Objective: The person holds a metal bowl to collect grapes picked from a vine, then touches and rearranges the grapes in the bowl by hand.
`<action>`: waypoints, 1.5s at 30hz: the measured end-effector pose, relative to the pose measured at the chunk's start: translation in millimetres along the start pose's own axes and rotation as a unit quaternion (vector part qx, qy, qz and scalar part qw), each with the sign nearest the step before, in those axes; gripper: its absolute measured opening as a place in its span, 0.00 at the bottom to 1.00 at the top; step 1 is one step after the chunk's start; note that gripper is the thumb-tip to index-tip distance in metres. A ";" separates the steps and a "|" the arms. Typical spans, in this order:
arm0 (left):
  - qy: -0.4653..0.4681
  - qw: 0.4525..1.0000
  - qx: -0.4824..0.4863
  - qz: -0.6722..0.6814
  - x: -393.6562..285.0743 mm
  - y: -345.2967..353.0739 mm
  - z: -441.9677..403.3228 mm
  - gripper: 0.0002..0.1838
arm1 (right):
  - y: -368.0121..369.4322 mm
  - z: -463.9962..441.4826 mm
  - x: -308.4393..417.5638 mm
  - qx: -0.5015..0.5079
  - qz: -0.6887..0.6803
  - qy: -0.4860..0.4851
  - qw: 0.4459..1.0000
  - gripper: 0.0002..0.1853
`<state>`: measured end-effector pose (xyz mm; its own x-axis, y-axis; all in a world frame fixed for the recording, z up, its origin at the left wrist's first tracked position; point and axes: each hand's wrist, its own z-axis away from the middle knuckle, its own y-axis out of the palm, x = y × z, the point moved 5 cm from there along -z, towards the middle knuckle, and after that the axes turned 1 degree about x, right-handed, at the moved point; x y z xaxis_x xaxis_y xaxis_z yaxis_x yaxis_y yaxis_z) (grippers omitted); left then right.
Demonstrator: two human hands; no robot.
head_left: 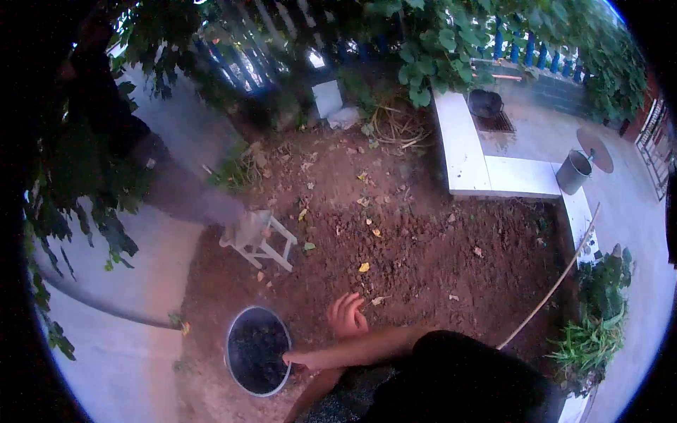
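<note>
A metal bucket (pixel 230 350) with dark contents stands on the soil at lower left. My right hand (pixel 299 359) grips its right rim, the forearm coming from a black sleeve. Just above that forearm is my left hand (pixel 345 315), its fingers apart and slightly bent, with nothing seen in them. Its wrist is hidden behind the right forearm. Beyond the bucket, a small pale stool (pixel 271 247) sits tilted at the edge of the soil. A blurred limb of another person (pixel 187 190) reaches it from upper left.
Brown soil (pixel 416 243) with scattered leaves spreads ahead, bordered by a white ledge (pixel 518 178). A grey pail (pixel 575 172) stands by the ledge. One long stick (pixel 553 285) slants at right near green plants (pixel 599 317). Leafy vines hang at upper left.
</note>
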<state>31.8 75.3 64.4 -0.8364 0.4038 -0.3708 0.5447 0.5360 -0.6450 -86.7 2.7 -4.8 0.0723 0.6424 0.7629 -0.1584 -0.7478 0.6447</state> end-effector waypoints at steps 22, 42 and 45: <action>-0.026 0.999 0.032 -0.012 -22.6 9.1 -6.7 0.13 | -3.0 12.5 2.5 -0.130 -0.112 0.079 0.982 0.10; -0.021 0.999 -0.017 -0.031 54.3 -84.4 55.3 0.14 | 69.5 -65.6 -32.5 -0.129 -0.063 0.098 0.985 0.12; -0.042 0.999 -0.009 -0.016 69.8 -115.3 72.9 0.15 | 87.3 -83.0 -46.0 -0.149 -0.044 0.104 0.982 0.12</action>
<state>-93.8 -12.4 64.2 -0.8556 0.3219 -0.4055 0.5173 0.5621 -0.6453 -185.6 -78.2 12.4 -0.0984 0.7460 0.6586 -0.4434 -0.6253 0.6421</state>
